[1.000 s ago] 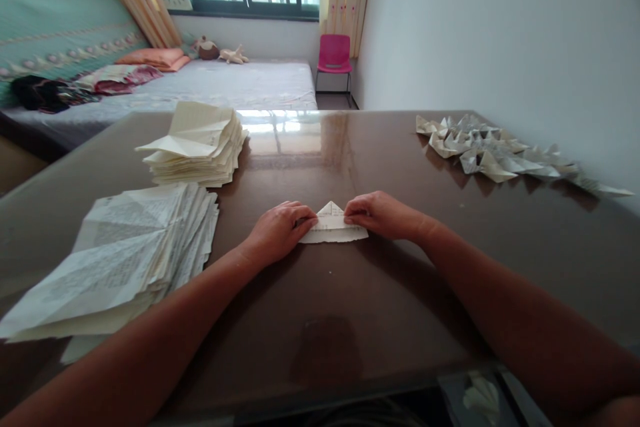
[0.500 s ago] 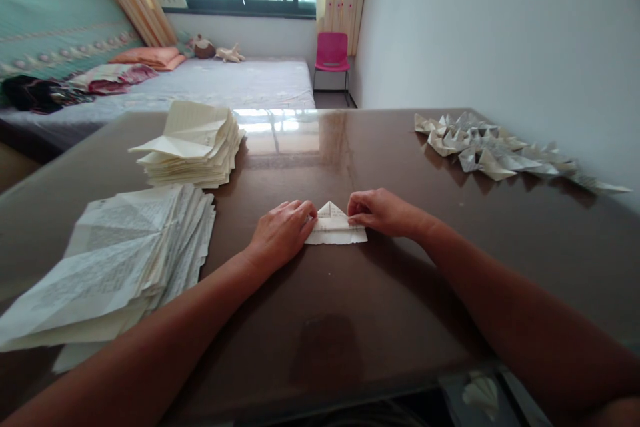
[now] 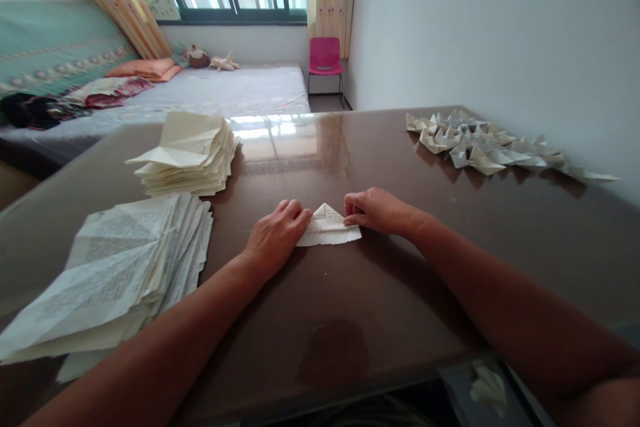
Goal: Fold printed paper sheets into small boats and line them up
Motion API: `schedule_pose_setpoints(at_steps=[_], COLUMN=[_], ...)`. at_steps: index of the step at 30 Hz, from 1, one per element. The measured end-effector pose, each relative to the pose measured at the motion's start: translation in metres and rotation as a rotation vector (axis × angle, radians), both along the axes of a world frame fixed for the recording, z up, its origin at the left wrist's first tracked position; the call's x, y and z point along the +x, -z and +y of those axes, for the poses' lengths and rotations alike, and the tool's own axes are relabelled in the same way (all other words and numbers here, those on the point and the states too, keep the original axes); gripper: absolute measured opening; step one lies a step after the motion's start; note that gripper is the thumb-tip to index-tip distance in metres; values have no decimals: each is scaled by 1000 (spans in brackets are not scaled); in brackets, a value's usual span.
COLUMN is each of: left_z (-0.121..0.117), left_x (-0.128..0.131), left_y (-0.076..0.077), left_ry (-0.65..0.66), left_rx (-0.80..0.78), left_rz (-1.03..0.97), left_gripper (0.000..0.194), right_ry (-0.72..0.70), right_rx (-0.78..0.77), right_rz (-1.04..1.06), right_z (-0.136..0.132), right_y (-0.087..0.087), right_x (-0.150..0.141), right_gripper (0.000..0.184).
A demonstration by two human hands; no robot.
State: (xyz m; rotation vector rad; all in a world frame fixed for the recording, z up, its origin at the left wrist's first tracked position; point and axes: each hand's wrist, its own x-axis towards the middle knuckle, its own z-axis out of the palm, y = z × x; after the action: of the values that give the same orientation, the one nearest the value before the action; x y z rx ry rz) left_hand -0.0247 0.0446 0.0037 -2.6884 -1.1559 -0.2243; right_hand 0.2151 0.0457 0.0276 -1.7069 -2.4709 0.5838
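A small sheet of printed paper (image 3: 327,230), folded to a peak with a flat strip along its near edge, lies on the brown table (image 3: 270,340). My left hand (image 3: 280,230) grips its left side, fingers curled and thumb hidden beneath. At the right side, my right hand (image 3: 377,210) pinches the paper between thumb and bent fingers. The peak points away from me, between both hands.
Two stacks of creased paper, a printed one (image 3: 135,253) and a cream one (image 3: 187,153), stand on the left. Several folded paper boats (image 3: 480,143) cluster at the far right by the wall. Beyond are a bed (image 3: 260,87) and a pink chair (image 3: 326,57).
The camera view has tilted and shifted slightly. Both hands keep their hold on the folded paper, and my left hand has slid a little toward its near left corner.
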Motion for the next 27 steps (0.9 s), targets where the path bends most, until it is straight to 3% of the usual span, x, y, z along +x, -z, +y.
schedule_pose_setpoints(at_steps=[2,4,6,8,15,27], left_z=[1,1,0,-2,-10,-14], left_x=[-1,0,5,11,22,30], left_y=[-1,-1,-1,0,-1,-10], left_ry=[36,156,316,386,269,304], left_rx=[26,45,-3,-84,-130,-40], left_rz=[11,8,8,12,84,238], left_gripper=[22,24,28,32,44,52], right_ry=[-37,-73,-84,-85,-124,-52], right_rx=[-1,-1,1,-1,-33,12], right_rz=[16,42,54,64,84,57], right_z=[1,2,3,3,1,6], right_y=[0,2,3,4,-2,-2], right_x=[2,3,4,4,7,14], right_gripper=[13,12,11,11,10,15])
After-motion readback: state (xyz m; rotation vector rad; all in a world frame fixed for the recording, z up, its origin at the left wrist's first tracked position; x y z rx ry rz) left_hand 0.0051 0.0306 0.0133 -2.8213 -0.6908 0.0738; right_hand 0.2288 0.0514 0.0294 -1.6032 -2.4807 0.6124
